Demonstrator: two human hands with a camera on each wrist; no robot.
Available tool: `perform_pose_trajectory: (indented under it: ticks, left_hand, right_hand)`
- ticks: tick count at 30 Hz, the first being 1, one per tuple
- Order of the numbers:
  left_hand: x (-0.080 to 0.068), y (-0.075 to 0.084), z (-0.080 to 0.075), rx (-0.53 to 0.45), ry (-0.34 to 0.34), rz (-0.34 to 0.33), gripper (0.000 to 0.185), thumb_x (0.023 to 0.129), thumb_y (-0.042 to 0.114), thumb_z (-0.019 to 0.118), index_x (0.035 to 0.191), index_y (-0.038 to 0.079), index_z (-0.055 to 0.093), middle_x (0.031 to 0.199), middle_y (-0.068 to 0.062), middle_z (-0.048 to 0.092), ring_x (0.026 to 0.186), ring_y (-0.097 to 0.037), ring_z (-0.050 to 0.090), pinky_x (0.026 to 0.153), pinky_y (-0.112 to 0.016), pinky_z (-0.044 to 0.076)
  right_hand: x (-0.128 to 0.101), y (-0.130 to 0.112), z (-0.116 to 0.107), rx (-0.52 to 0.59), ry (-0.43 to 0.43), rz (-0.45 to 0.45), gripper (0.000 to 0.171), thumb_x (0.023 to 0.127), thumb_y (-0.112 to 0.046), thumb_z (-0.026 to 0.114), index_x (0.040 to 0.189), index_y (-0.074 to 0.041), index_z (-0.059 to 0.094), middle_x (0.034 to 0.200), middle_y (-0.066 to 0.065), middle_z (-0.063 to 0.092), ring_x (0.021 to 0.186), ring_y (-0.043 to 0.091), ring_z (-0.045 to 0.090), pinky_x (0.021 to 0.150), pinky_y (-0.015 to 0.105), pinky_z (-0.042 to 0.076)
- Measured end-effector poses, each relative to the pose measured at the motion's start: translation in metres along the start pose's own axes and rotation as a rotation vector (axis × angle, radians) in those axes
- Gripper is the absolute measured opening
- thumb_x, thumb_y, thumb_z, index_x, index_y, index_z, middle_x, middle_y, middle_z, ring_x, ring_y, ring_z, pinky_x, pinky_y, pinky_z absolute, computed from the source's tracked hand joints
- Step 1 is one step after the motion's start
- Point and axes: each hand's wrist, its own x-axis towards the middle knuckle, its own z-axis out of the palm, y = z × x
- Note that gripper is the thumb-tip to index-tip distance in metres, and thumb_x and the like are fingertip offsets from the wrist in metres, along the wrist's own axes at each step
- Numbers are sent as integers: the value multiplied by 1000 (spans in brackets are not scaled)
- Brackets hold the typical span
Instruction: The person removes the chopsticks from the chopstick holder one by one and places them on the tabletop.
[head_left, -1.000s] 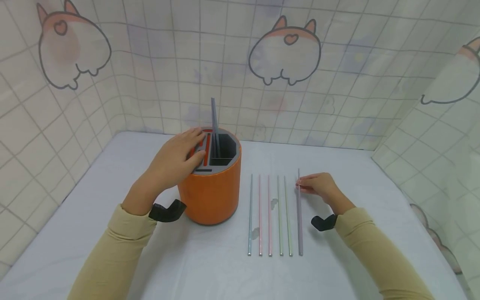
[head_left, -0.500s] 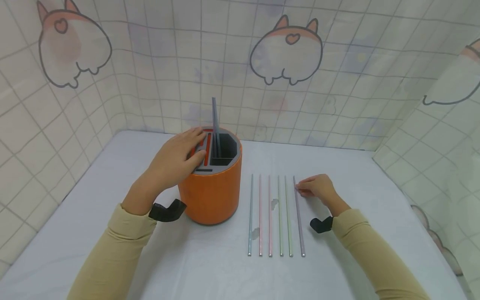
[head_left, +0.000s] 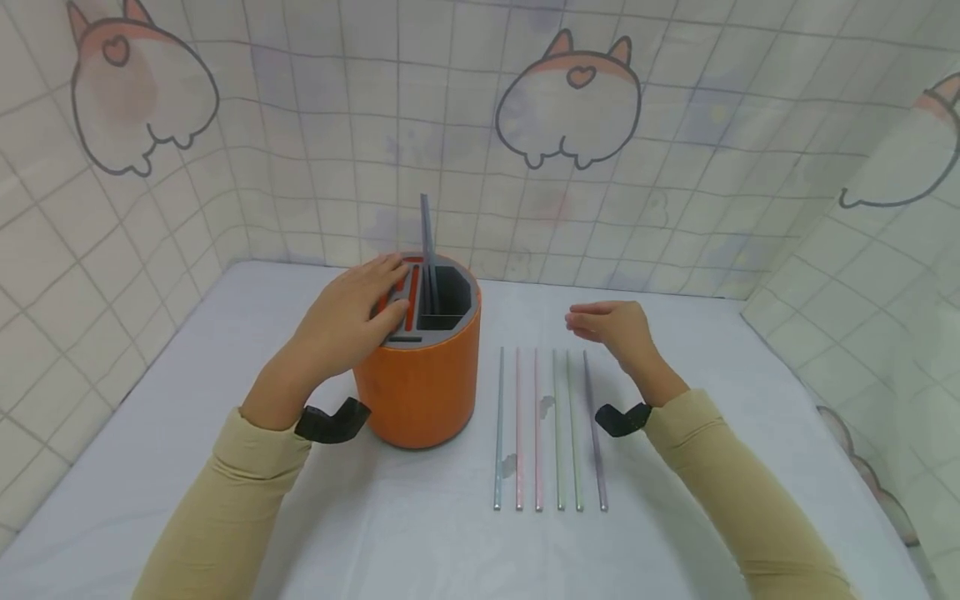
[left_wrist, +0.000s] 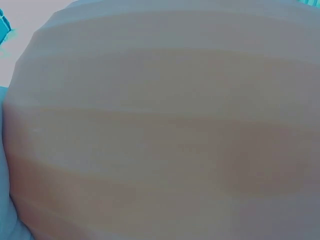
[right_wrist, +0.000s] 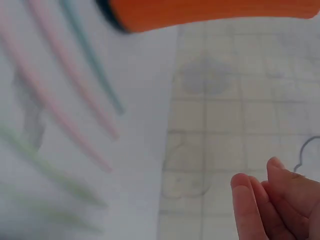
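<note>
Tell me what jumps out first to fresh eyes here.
The orange holder stands mid-table with a grey stick upright in it and the left hand resting on its top. Right of it, six pastel sticks lie in a row, and the right hand hovers empty above their far ends.

A pale orange curved surface [left_wrist: 165, 130] fills the frame.
</note>
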Motion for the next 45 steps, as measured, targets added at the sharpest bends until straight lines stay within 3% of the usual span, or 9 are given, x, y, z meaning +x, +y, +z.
perform_pose_trajectory:
  ticks: [4, 8, 16, 21, 29, 35, 45]
  left_hand:
    - [0, -1, 0, -5, 3, -1, 56, 105, 30, 41, 155, 6, 33, 165, -12, 27, 154, -33, 19, 126, -54, 15]
    - [0, -1, 0, -8, 1, 0, 56, 105, 31, 41, 155, 6, 33, 165, -12, 27, 154, -33, 19, 126, -54, 15]
    - [1, -2, 1, -3, 7, 16, 56, 105, 30, 41, 155, 5, 33, 164, -13, 27, 154, -34, 20, 126, -54, 16]
    - [2, -2, 5, -7, 13, 25, 56, 105, 29, 42, 155, 4, 34, 164, -13, 27, 153, -34, 22, 126, -54, 17]
    - [1, -2, 3, -5, 17, 22, 56, 105, 28, 42, 154, 3, 34, 164, -14, 27, 153, -34, 22, 126, -53, 17]
    - [1, -2, 3, 1, 19, 19, 56, 105, 28, 42, 154, 3, 34, 164, -14, 28, 153, -34, 22, 126, -54, 17]
    - [2, -4, 3, 4, 29, 21, 56, 104, 28, 42, 154, 3, 34, 164, -14, 28, 153, -34, 23, 126, -54, 18]
  right_hand:
    - [-3, -38, 18, 98, -22, -58, 45, 91, -30, 74, 126, -3, 68, 121, 13, 72, 93, 3, 73, 97, 26, 55]
    - [-3, -76, 34, 187, -3, -160, 41, 87, -27, 78, 121, -4, 71, 116, 9, 75, 99, 13, 74, 98, 29, 55]
    - [4, -123, 66, 185, -111, -285, 34, 89, -19, 76, 118, -2, 73, 120, 13, 73, 107, 20, 72, 95, 29, 57]
    - [5, -136, 82, 187, -166, -304, 33, 87, -15, 77, 117, -1, 73, 119, 13, 73, 108, 21, 72, 95, 31, 58]
    - [9, -144, 101, 89, -204, -330, 32, 85, -20, 79, 114, -6, 76, 116, 9, 74, 100, 18, 75, 93, 30, 59]
    - [8, -148, 108, -42, -147, -347, 31, 84, -24, 81, 111, -9, 78, 111, 8, 76, 93, 15, 76, 86, 28, 61]
    - [4, -160, 109, -96, -120, -328, 26, 86, -21, 79, 107, -6, 78, 104, 10, 77, 90, 18, 76, 85, 31, 61]
